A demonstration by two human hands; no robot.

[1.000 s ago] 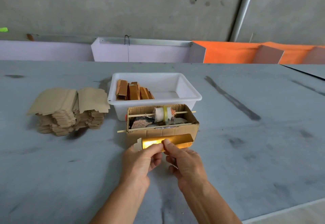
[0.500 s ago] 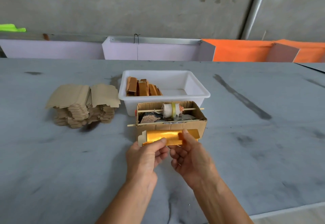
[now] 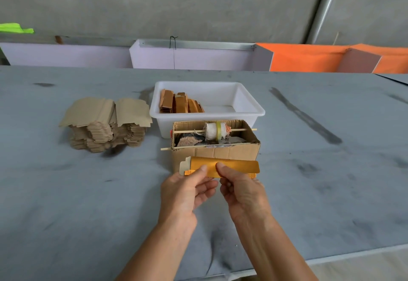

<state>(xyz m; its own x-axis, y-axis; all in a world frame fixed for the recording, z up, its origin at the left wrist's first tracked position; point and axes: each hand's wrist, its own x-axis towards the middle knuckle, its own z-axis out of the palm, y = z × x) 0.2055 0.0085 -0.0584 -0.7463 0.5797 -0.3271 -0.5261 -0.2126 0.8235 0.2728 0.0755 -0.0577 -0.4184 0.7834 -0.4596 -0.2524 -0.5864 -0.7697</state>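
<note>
Flat gold foil-faced carton blank (image 3: pixel 231 166) held above the middle of the grey surface (image 3: pixel 88 203), just before the brown corrugated cardboard box (image 3: pixel 223 151). The fingers of our left hand (image 3: pixel 183 192) and right hand (image 3: pixel 242 190) pinch it mid-length. To fold well, we should press evenly along the crease, edges aligned.

Two hands fold a gold card blank

The left hand (image 3: pixel 184 189) and right hand (image 3: pixel 239 189) pinch the gold card blank (image 3: pixel 223 166) before a cardboard box (image 3: pixel 215 151); a white tub (image 3: pixel 249 106) holds seemingly finished pieces.
</note>
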